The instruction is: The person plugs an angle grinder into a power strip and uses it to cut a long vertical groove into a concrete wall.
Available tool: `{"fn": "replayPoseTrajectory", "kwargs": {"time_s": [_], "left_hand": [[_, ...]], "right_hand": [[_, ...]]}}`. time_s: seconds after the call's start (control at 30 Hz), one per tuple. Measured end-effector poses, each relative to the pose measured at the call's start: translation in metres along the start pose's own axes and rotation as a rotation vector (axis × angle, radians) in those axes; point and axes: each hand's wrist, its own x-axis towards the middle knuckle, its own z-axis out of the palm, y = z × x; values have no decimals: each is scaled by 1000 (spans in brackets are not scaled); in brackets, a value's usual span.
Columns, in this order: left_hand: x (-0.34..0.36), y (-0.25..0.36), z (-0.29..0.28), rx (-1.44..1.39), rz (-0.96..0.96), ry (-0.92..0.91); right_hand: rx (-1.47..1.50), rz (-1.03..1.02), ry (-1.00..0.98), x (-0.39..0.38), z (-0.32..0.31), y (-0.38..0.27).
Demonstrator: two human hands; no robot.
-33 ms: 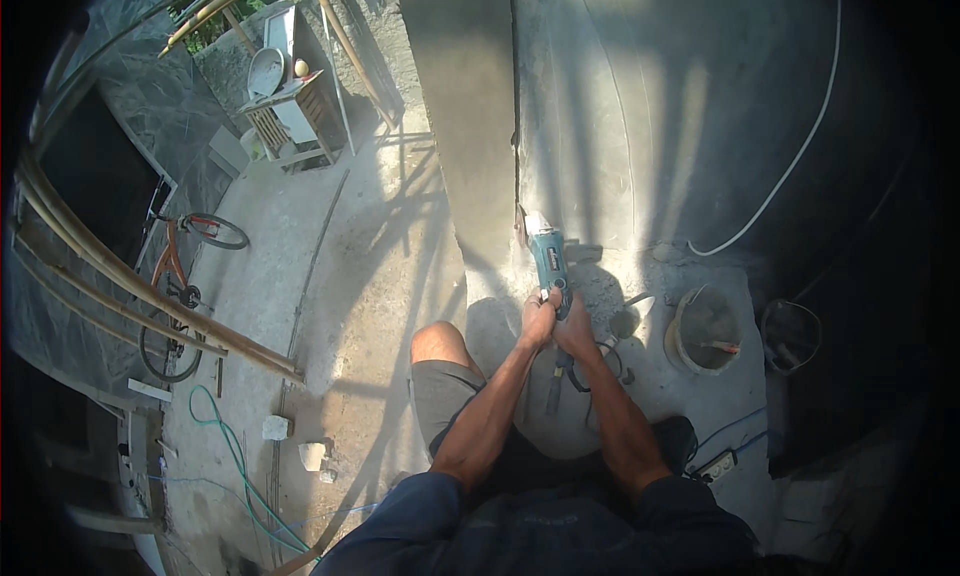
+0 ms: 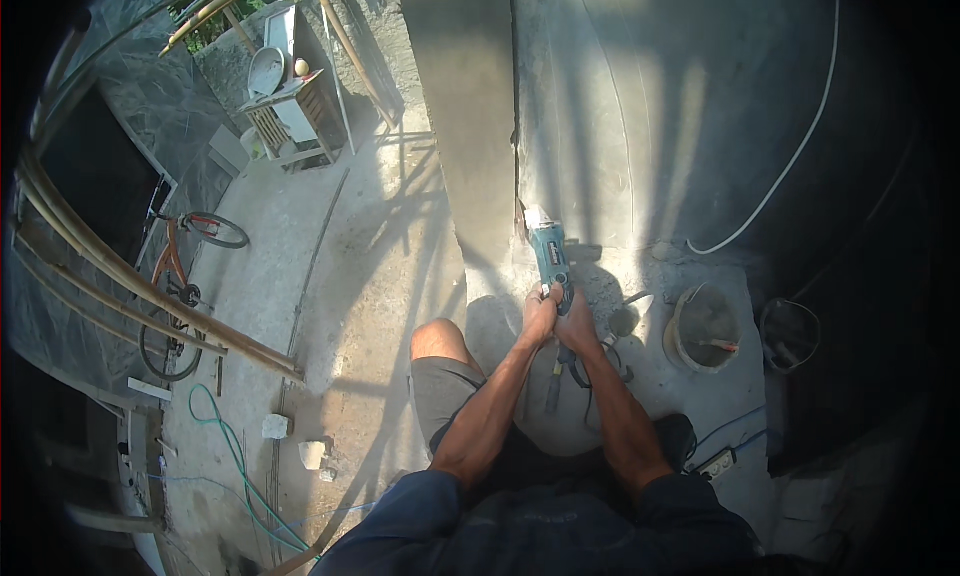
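Observation:
A teal angle grinder (image 2: 549, 253) is gripped in both of my hands in front of me. My left hand (image 2: 539, 314) closes round its rear body from the left, and my right hand (image 2: 576, 328) wraps it from the right. The disc at the grinder's head meets the foot of a dark vertical groove (image 2: 516, 166), where the grey wall (image 2: 590, 126) joins a plastered pillar (image 2: 455, 106). How deep the disc sits in the groove I cannot tell. A dark cord trails from the tool beneath my hands.
Right of my hands stands a bucket (image 2: 703, 328) of grey material, with a darker bucket (image 2: 790, 334) beyond it. A power strip (image 2: 717, 465) lies by my right leg. Leftward are bamboo poles (image 2: 150, 286), an orange bicycle (image 2: 172, 266), a green hose (image 2: 235, 456) and broken blocks (image 2: 313, 456).

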Motion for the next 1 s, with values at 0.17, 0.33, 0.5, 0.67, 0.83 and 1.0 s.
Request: {"fn": "replayPoseTrajectory", "kwargs": {"time_s": [0.17, 0.33, 0.5, 0.67, 0.83, 1.0], "left_hand": [[-8, 47, 23, 67, 89, 47], [3, 99, 25, 82, 244, 32], [-25, 175, 54, 163, 255, 39], [-55, 235, 74, 156, 504, 42], [-75, 248, 90, 343, 658, 54], [-104, 258, 116, 265, 678, -217]], "right_hand": [[-47, -168, 89, 8, -20, -28], [-66, -189, 52, 27, -34, -70], [-145, -394, 164, 32, -61, -100], [82, -528, 150, 24, -83, -150], [316, -451, 217, -19, -101, -192], [469, -577, 214, -25, -135, -163]]}}
